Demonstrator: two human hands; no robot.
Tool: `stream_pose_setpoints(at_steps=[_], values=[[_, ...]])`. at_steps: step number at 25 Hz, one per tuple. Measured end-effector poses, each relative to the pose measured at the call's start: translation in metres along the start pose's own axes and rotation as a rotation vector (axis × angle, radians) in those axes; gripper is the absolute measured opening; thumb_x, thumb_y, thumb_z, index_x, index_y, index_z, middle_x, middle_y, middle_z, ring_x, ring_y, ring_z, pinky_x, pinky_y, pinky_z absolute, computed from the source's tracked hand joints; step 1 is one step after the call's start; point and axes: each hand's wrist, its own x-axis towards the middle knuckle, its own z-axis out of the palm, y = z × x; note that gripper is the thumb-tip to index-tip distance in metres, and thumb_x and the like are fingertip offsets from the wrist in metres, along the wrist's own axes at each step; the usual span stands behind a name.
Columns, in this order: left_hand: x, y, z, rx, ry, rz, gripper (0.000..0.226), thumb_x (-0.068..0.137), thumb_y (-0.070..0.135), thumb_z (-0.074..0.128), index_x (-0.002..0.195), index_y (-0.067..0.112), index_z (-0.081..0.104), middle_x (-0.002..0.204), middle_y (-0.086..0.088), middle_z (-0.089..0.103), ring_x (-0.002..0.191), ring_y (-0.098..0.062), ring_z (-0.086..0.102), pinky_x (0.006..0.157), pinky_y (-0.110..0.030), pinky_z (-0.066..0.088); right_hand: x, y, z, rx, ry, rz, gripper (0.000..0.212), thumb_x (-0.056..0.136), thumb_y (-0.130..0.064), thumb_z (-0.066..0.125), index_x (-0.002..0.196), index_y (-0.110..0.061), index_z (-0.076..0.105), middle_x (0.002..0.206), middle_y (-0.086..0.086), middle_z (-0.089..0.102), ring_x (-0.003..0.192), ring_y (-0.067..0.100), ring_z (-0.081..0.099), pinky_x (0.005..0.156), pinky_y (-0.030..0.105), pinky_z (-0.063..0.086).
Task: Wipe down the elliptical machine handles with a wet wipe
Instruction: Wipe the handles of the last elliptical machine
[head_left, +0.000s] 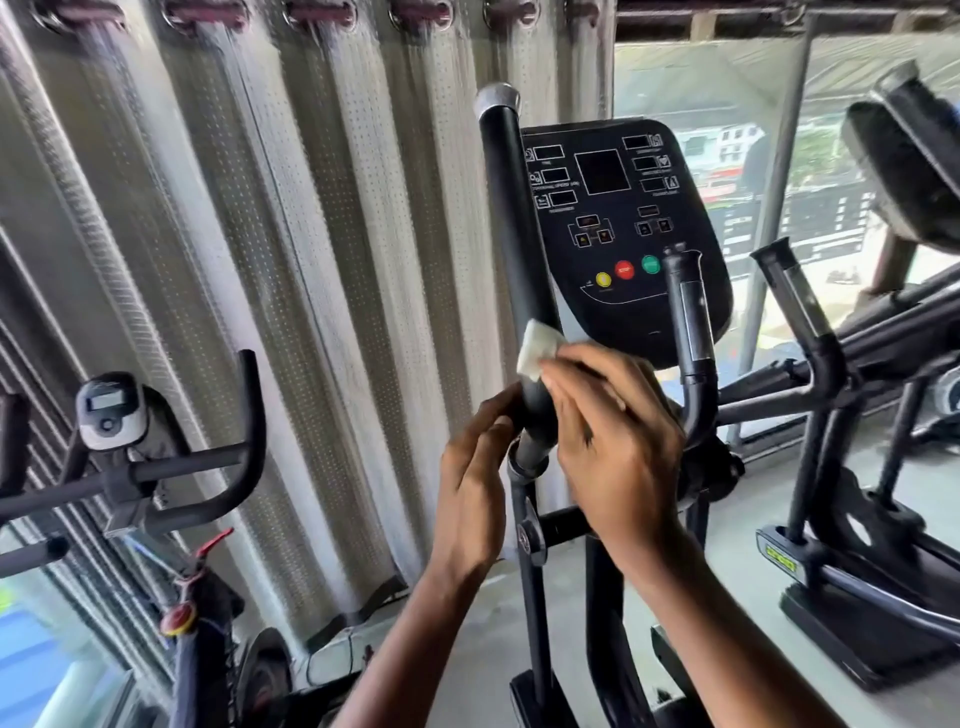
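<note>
The right hand (618, 431) curls round the elliptical's tall black handle (511, 223), pinning a white wet wipe (537, 351) under its fingers, the wipe's edge showing above them. Just left, the left hand (475, 467) touches the handle lower down; whether it grips is unclear. The console (623, 218) stands beyond the right hand.

Grey concrete floor (737, 587) carried three gym machines: elliptical machine (605, 597) at ctr, a 2nd elliptical (852, 644) w/ black base block at right, well apart, and an exercise bike (202, 649) at left. Curtain (311, 312) hem met the floor behind, thin cable (310, 670) lying near it.
</note>
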Motion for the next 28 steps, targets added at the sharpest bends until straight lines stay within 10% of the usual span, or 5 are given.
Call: stream_pose_setpoints(at_steps=[6, 11, 22, 28], values=[[0.006, -0.013, -0.015, -0.109, -0.092, -0.03, 0.037, 0.097, 0.016, 0.04, 0.115, 0.014, 0.072, 0.114, -0.002, 0.077, 0.115, -0.015, 0.07, 0.101, -0.026, 0.05, -0.037, -0.004, -0.013, -0.132, -0.069, -0.055, 0.02, 0.096, 0.003, 0.064, 0.11, -0.004, 0.077, 0.113, 0.006, 0.072, 0.102, 0.022, 0.069, 0.098, 0.026, 0.05], [0.022, -0.041, -0.024, 0.007, -0.075, -0.114, 0.037, 0.098, 0.026, 0.044, 0.119, 0.018, 0.074, 0.119, -0.004, 0.076, 0.119, -0.025, 0.068, 0.104, -0.05, 0.053, -0.004, -0.005, -0.005, -0.228, -0.047, -0.084, 0.015, 0.097, 0.0, 0.064, 0.104, -0.003, 0.078, 0.108, 0.008, 0.073, 0.094, 0.027, 0.069, 0.087, 0.033, 0.055], [0.043, -0.099, -0.032, 0.211, -0.169, -0.277, 0.033, 0.104, 0.004, 0.038, 0.113, 0.015, 0.069, 0.106, -0.003, 0.069, 0.099, -0.013, 0.062, 0.075, -0.003, 0.045, -0.034, -0.009, -0.011, -0.346, -0.364, -0.37, 0.02, 0.096, 0.007, 0.06, 0.112, 0.008, 0.072, 0.114, 0.017, 0.07, 0.092, 0.032, 0.066, 0.087, 0.038, 0.056], [0.045, -0.127, -0.034, 0.341, -0.199, -0.29, 0.042, 0.093, 0.028, 0.052, 0.133, 0.022, 0.064, 0.127, -0.006, 0.072, 0.124, -0.024, 0.065, 0.109, -0.049, 0.051, -0.008, -0.014, -0.017, -0.461, -0.559, -0.5, 0.024, 0.1, 0.008, 0.049, 0.113, 0.011, 0.069, 0.112, 0.018, 0.069, 0.098, 0.033, 0.064, 0.086, 0.04, 0.057]])
